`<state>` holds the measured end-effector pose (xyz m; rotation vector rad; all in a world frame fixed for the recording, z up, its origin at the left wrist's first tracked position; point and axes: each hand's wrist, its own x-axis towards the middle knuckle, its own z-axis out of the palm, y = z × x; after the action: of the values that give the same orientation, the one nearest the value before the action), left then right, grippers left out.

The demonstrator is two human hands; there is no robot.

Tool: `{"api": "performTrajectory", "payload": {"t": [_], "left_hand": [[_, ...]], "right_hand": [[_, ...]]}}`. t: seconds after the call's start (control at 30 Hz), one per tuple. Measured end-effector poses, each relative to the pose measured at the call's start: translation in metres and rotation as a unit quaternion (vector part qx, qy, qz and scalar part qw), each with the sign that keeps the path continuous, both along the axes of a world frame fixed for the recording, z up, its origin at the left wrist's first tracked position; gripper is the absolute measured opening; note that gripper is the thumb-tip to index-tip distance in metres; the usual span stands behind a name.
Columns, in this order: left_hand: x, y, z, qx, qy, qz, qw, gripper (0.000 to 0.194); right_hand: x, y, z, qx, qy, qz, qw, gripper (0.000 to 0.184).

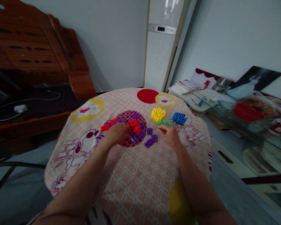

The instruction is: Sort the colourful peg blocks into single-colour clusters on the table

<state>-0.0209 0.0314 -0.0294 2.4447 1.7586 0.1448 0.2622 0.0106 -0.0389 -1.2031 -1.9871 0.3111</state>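
My left hand (119, 132) reaches palm down into a loose spread of red pieces (134, 122) and purple pieces (140, 134), short plastic sticks lying in the middle of the table. Its fingertips are hidden under the hand. Farther right, my right hand (169, 133) is closed in a pinch at the near side of a green cluster (165, 123). Whatever is between those fingers is too small to make out. Just beyond stands a tight yellow cluster (158, 115), with a blue cluster (179, 118) to its right. Several purple pieces (151, 141) lie between my hands.
A patterned cloth (135, 175) covers the round table. A carved wooden bench (32, 53) with a white charger (20, 108) stands at left. A tall white cabinet unit (162, 53) is behind. To the right, a glass shelf (248, 122) carries papers, a red bowl (245, 112) and a photo.
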Motion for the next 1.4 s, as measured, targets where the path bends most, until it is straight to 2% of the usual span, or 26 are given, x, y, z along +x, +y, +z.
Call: {"api": "performTrajectory", "payload": {"t": [0.17,0.27,0.37,0.47,0.63,0.8,0.9,1.0,1.1,1.17,1.23,1.3,1.4], "left_hand": [[-0.005,0.005,0.007,-0.009,-0.03,0.028,0.999,0.018],[-0.004,0.005,0.012,0.032,-0.088,0.033,0.995,0.025],[0.001,0.002,0.017,0.052,-0.168,0.012,0.984,0.026],[0.013,-0.006,0.02,0.044,-0.276,-0.035,0.96,0.02],[0.041,-0.021,0.023,0.014,-0.424,-0.113,0.898,0.012],[0.058,-0.027,0.017,0.023,-0.442,-0.128,0.888,0.012],[0.063,-0.028,0.013,0.017,-0.443,-0.146,0.884,0.012],[0.064,-0.028,0.012,0.019,-0.454,-0.146,0.879,0.018],[0.059,-0.024,0.012,0.05,-0.458,-0.108,0.881,0.024],[0.052,-0.02,0.013,0.075,-0.458,-0.076,0.883,0.023],[0.044,-0.014,0.012,0.094,-0.461,-0.044,0.882,0.021],[0.036,-0.009,0.011,0.104,-0.465,-0.013,0.879,0.022],[0.027,-0.003,0.01,0.115,-0.465,0.038,0.877,0.024]], "right_hand": [[-0.01,-0.004,0.0,-0.017,0.013,0.019,1.0,0.017],[-0.014,-0.005,0.0,-0.026,0.038,0.047,0.998,0.016],[-0.021,-0.006,-0.001,-0.041,0.066,0.08,0.994,0.013],[-0.029,-0.007,-0.002,-0.053,0.087,0.093,0.99,0.016],[-0.036,-0.006,-0.002,-0.081,0.098,0.116,0.985,0.02],[-0.029,-0.004,0.001,-0.112,0.073,0.126,0.983,0.011],[-0.024,-0.006,0.003,-0.166,0.077,0.139,0.973,0.012],[-0.017,-0.005,0.004,-0.186,0.095,0.146,0.967,0.013],[0.001,0.001,0.005,-0.167,0.154,0.086,0.97,0.014],[0.021,0.008,0.005,-0.133,0.199,-0.003,0.971,0.021],[0.046,0.014,0.006,-0.091,0.219,-0.121,0.964,0.026],[0.071,0.018,0.006,-0.057,0.184,-0.25,0.949,0.024],[0.102,0.019,0.004,-0.05,0.039,-0.402,0.914,0.019]]}}
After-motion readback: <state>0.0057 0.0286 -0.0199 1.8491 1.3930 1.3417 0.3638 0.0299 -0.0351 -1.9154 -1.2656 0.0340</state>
